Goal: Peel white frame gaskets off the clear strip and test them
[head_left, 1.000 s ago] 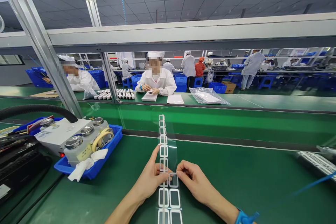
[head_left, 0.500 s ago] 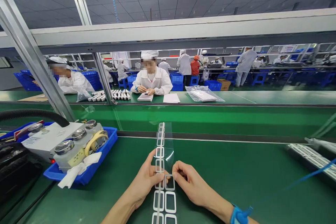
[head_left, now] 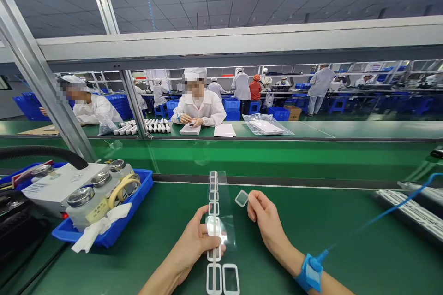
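Observation:
A long clear strip (head_left: 224,193) bearing white rounded-corner adhesive frames runs away from me over the green bench. My left hand (head_left: 195,244) grips it near its middle, thumb on top and fingers beneath. Frames line the strip's left column; in the right column one frame (head_left: 231,279) shows near the bottom edge. Right of the strip, my right hand (head_left: 266,219) pinches a single white adhesive frame (head_left: 242,198) by one corner, tilted and clear of the strip. A blue wrist strap (head_left: 311,271) with a coiled cord circles my right wrist.
A blue tray (head_left: 141,193) at left holds lidded jars, a yellow tape roll, a white box and tissue. Stacked white strips (head_left: 411,214) lie at far right. Beyond the green barrier (head_left: 277,156), a co-worker (head_left: 199,106) in white sits handling a small item.
My right hand has lifted an adhesive frame off the strip's right column and moved up and right with it. The strip and my left hand have shifted slightly down in view.

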A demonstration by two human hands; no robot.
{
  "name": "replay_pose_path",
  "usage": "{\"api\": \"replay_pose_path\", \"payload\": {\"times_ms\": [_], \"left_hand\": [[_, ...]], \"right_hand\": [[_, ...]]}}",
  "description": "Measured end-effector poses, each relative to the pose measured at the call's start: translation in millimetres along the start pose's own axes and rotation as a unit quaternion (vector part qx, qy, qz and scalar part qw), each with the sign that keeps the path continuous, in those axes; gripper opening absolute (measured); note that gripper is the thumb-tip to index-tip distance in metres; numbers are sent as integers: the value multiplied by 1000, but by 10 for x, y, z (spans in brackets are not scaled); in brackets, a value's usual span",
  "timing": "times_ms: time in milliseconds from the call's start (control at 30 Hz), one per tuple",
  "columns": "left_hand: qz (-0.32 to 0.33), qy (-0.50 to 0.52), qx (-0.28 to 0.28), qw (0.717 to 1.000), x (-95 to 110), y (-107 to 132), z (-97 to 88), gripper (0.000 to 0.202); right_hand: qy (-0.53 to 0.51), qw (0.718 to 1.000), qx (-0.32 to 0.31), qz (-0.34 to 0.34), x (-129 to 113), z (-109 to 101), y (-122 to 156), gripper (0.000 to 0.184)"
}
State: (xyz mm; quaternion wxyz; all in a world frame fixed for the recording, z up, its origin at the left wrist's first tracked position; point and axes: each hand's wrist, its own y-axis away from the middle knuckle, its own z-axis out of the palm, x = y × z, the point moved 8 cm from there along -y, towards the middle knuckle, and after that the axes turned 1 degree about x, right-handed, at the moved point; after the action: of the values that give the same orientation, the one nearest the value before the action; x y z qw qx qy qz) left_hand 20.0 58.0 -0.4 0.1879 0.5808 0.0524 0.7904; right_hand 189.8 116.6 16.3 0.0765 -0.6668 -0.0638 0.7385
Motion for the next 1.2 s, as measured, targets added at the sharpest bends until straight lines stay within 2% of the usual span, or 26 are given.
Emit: {"api": "replay_pose_path", "payload": {"times_ms": [67,167,333,500,667,767,867,1000,1067,1200], "left_hand": [[-5,-4,3,1000,-16,17,33,87],[-17,3,-2,1000,-49,21,76,74],[-31,29,-12,999,-72,4,82,67],[-34,49,-24,998,-72,26,105,58],[-50,25,-58,997,-105,48,178,49],[-28,21,-71,997,-76,32,179,43],[20,41,-50,998,21,-59,105,40],[88,78,31,993,200,-299,-84,39],[116,78,56,989,274,-414,-145,40],[130,57,64,988,289,-521,-177,42]], "right_hand": [[-27,999,30,1,26,-88,-77,40],[-54,998,37,-6,13,-123,-140,38],[-2,998,-37,-47,-11,10,-135,59],[17,992,-100,-78,0,147,-44,57],[-21,990,-128,-56,-13,223,-6,60],[-30,990,-134,-43,-42,251,10,62],[-29,985,-162,-43,-85,309,52,63],[3,977,-206,-60,-131,392,126,65],[26,976,-208,-64,-133,396,142,65],[33,980,-178,-78,-116,329,102,62]]}}
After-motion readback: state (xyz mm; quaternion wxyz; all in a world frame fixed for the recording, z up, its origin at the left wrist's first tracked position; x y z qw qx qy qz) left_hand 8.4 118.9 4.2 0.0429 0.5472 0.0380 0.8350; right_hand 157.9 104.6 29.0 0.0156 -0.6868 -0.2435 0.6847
